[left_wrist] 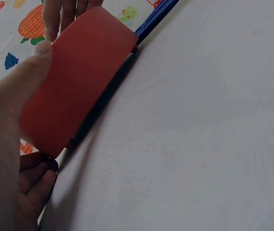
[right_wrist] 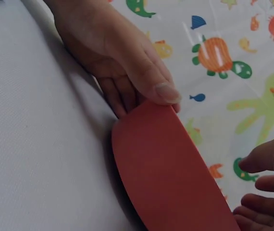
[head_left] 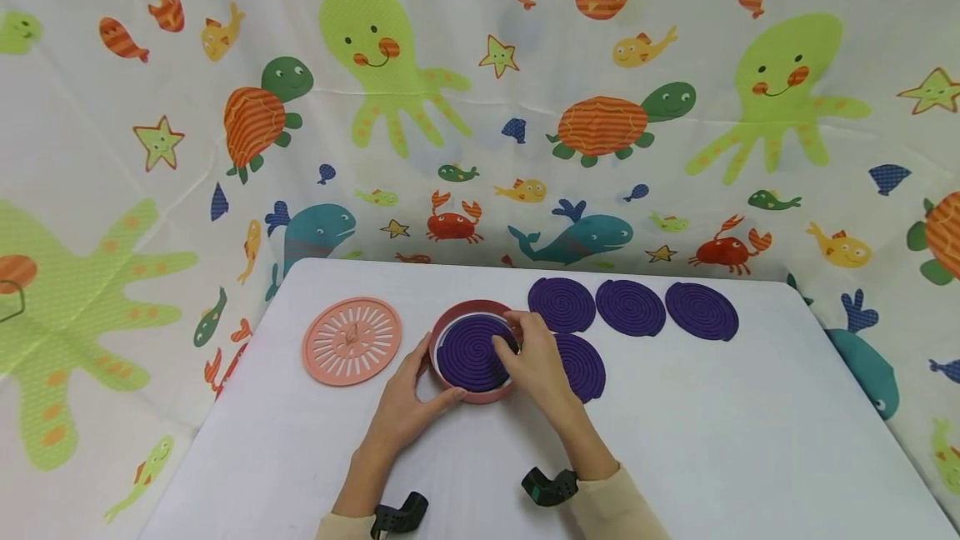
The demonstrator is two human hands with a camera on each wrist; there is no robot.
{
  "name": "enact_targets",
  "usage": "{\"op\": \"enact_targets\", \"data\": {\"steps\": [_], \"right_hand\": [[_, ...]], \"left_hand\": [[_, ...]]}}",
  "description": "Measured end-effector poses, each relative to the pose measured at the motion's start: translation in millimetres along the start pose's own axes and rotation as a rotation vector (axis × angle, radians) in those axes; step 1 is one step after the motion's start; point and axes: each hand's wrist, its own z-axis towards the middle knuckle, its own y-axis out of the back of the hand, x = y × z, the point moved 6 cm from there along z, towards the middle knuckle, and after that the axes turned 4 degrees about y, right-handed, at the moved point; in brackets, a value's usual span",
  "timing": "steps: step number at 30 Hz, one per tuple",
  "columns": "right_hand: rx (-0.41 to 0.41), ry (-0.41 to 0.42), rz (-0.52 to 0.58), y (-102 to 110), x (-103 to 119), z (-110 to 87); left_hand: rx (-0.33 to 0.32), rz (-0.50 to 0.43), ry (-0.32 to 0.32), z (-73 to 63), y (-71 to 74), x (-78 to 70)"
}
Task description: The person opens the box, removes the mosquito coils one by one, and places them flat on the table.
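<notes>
My left hand (head_left: 414, 390) grips the left and near side of a round red mosquito coil holder (left_wrist: 74, 86), with the thumb on its near rim. A purple mosquito coil (head_left: 472, 354) lies inside, within a pale ring. My right hand (head_left: 536, 354) reaches over the right rim, bent fingers at the edge and thumb over the coil. In the right wrist view that thumb (right_wrist: 262, 156) stands apart from the fingers, with no coil visible between them. What the fingertips touch inside is hidden.
A pink slotted lid (head_left: 352, 342) with a small central knob lies left of the holder. Several purple coils (head_left: 630, 307) lie to the right, one (head_left: 581, 367) partly behind my right hand. A sea-animal printed cloth (head_left: 450, 107) hangs behind the white table (head_left: 750, 440).
</notes>
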Motion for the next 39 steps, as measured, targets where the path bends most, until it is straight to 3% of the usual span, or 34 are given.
{"op": "enact_targets", "data": {"steps": [9,20,39], "right_hand": [[0.077,-0.001,-0.116,-17.8,1.8,2.6],[0.072,0.149,-0.381,-32.4,11.8,0.8],[0.120,0.111,-0.576,-42.8,11.1,0.8]], "left_hand": [[-0.005,0.013,0.001,0.5,-0.1,-1.6],[-0.015,0.006,-0.010,1.1,1.4,-1.5],[-0.001,-0.002,0.012,-0.1,0.0,0.4]]}}
